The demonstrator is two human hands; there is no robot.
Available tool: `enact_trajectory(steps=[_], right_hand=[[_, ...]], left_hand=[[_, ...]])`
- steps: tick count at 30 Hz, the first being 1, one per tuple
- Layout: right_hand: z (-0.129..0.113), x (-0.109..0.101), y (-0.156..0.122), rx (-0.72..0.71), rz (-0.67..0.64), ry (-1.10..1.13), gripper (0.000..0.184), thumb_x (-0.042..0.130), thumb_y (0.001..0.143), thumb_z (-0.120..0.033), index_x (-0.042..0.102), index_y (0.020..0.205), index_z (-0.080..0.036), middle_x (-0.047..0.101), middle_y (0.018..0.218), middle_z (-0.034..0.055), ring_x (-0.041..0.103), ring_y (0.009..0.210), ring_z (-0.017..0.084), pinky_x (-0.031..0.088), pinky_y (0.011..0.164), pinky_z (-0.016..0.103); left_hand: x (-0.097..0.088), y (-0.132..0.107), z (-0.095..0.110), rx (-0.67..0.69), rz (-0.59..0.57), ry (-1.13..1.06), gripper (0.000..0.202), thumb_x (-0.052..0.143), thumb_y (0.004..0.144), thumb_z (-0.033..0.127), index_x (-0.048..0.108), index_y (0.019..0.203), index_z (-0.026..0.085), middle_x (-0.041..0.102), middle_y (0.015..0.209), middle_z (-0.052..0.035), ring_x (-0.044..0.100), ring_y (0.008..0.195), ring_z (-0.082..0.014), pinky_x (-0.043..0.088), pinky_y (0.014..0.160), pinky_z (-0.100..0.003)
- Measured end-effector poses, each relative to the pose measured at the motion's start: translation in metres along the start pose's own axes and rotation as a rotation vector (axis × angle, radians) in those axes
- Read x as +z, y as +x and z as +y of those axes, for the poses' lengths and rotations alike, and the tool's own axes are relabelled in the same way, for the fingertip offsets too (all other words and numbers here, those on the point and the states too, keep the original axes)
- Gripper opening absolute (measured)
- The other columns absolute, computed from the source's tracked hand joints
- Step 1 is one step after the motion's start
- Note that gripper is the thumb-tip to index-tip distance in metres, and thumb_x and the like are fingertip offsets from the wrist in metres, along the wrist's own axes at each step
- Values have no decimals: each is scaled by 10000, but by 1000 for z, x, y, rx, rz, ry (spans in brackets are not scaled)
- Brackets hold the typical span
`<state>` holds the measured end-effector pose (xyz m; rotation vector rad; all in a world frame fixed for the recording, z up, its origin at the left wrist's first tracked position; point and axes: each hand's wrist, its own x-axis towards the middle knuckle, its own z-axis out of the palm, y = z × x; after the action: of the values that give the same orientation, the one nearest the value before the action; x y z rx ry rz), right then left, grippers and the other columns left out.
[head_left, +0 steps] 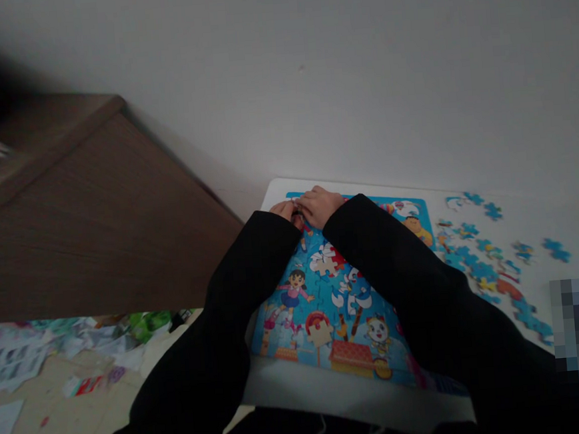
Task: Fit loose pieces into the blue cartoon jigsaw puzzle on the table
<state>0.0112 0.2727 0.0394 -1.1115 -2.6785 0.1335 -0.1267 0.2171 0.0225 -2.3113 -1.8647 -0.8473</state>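
Note:
A partly filled jigsaw puzzle (310, 305) with cartoon figures on a blue ground lies flat on a white table. My left hand (285, 210) and my right hand (320, 206) meet over its upper left corner, fingers bent and close together, touching the puzzle area. What lies between the fingertips is hidden or too small to name. Bare tan backing shows in a few gaps, one near the middle and one lower down. Both black sleeves cover parts of the puzzle.
Loose puzzle pieces (479, 269) are scattered on the white table (378, 396) to the right. A brown wooden cabinet (94, 219) stands on the left. Behind the table rises a pale wall (311, 108). Papers and bags (79, 340) litter the floor at lower left.

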Motion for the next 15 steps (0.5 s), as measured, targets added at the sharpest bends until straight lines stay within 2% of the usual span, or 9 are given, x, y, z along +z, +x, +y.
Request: enact_trajectory(steps=[5,10,15], right_hand=[[2,3,1,-8,5,3,335,402,892,-234,656,1102,-171,675,1066,84,525,981,231,427,772,328],[5,-9,-4,-13,-74,-29,385,388,901,-244,596,1218,-177,626,1212,69,541,1085,233,451,873,355],[14,-22,-27,-71,-182,-114,470,405,919,-323,474,1346,-140,435,1413,128,410,1291,291,372,1027,446]], left_hand=[[9,0,0,-77,3,-24,357,455,812,216,535,1124,63,638,1022,-133,597,985,-203,455,932,-303],[14,-2,-1,-130,-17,-27,354,467,829,271,556,1108,71,529,1249,-177,506,1170,-232,376,1025,-316],[3,-1,2,-249,-49,12,518,584,762,363,531,1192,80,606,1048,-152,500,1120,-310,422,954,-388]])
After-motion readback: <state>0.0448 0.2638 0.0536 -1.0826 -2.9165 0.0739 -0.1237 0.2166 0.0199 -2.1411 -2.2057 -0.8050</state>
